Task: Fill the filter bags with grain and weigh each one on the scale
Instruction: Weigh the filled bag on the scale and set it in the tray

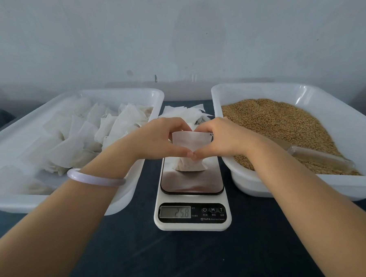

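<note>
As seen from the head camera, the scale (192, 185) shows "258" on its grey display, though any decimal point is too faint to tell. Beside the display sit a power symbol, an "M" and a "T"; the small print beneath them is too fine to read.

The filter bag (188, 141) stands on the scale's steel platform, its grain-filled bottom resting there and its white top upright. The left hand (158, 137) and the right hand (218, 136) both pinch the bag's upper part from either side, fingers curled over its top corners and thumb tips meeting at its neck. A pale bangle (95, 179) circles the left wrist.

The scale sits on a dark blue desk (141, 257) between two white trays. The left tray (112, 93) holds a heap of filled bags (76, 141). The right tray (228, 89) holds brown grain (272, 121), with a translucent scoop (318, 154) lying in it. Flat empty bags (185, 112) lie behind the scale. A pale, scuffed wall (172, 33) rises behind the desk.
</note>
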The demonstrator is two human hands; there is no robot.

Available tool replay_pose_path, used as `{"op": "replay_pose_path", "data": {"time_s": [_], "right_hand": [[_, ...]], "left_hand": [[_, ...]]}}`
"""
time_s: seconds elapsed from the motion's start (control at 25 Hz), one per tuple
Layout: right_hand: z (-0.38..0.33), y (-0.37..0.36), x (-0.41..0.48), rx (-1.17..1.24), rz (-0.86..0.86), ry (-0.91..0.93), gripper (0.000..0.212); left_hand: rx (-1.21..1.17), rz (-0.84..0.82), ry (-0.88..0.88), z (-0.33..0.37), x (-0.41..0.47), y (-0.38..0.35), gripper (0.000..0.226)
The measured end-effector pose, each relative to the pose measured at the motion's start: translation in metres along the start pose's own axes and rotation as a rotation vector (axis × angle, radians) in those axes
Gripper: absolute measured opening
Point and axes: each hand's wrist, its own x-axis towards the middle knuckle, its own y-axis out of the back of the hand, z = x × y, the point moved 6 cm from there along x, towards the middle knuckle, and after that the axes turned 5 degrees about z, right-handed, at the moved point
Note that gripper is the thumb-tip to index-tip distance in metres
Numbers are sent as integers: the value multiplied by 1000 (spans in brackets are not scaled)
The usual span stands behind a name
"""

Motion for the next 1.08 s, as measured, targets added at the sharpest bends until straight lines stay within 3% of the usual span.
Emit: {"op": "replay_pose_path", "data": {"time_s": [0.56, 1.08], "right_hand": [[-1, 1, -3, 14, -3, -2, 38], [0, 0, -2, 14, -4, 6, 20]], "left_hand": [[8, 6, 18, -3, 0, 0, 21], [4, 6, 23, -2, 1, 0, 20]]}}
